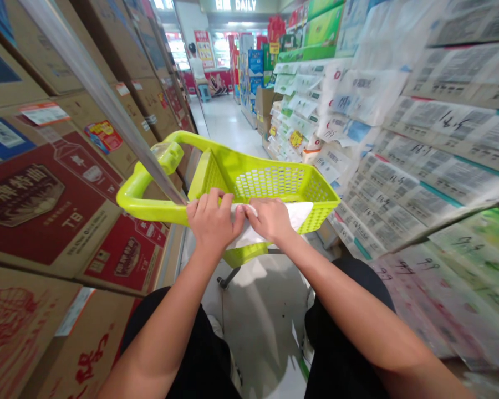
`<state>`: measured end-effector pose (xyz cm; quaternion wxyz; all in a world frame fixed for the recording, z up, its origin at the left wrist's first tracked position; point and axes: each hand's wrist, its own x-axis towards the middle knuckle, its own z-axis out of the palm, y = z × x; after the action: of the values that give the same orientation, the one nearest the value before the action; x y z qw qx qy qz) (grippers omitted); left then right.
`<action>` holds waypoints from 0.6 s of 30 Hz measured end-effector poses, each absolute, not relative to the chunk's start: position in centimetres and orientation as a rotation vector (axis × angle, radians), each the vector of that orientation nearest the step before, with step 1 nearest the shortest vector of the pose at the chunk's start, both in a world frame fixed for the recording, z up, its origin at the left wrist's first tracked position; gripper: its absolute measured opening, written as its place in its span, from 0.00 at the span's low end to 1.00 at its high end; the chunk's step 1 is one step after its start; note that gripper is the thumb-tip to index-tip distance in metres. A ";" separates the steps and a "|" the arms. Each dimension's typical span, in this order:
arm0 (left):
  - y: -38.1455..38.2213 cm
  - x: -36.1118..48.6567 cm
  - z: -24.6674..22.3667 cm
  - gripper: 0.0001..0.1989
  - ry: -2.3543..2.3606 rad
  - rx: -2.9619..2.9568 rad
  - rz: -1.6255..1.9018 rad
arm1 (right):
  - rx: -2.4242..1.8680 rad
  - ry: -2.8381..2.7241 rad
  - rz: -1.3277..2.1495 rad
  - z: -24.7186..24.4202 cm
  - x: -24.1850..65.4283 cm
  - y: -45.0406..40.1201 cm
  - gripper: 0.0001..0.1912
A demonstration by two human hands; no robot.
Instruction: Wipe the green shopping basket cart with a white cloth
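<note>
A yellow-green shopping cart [270, 166] with a perforated basket stands crosswise in front of me, its handle end to the left. My left hand [212, 216] is closed over the near rim, fingers wrapped over the top. Right beside it, my right hand [272, 219] is closed over a white cloth [303, 213] that lies along the same rim. The cloth hangs down the outer side of the basket below both hands. The part of the basket that shows holds nothing. A metal pole [103, 100] passes slantwise in front of the handle.
Stacked cardboard boxes [29, 194] line the left side. Packs of tissue paper [419, 160] are piled on the right. My knees flank the floor [258, 310] below the cart. Farther down the aisle, a person [197, 69] sits on a blue stool [205, 92].
</note>
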<state>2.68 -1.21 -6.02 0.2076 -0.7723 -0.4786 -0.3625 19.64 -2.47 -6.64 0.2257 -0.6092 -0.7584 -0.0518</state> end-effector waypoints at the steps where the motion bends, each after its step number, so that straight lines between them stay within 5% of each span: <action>1: -0.9 2.3 -6.0 0.15 -1.323 -2.144 -1.002 | -1.758 -2.078 -0.151 -6.7 20.6 -2.3 0.32; 9: 2.0 -0.6 -5.7 0.16 -1.357 -2.067 -0.933 | -2.308 -1.892 -0.123 -8.2 30.7 -1.7 0.36; 18: 1.1 1.3 -5.8 0.17 -1.461 -2.056 -1.033 | -1.975 -1.963 -0.214 -8.4 24.9 -2.6 0.29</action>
<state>1.25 1.12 -5.76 0.2066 -0.7380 -0.5245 -0.3709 24.94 -2.56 -8.36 0.1735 -0.6963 -0.6923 -0.0755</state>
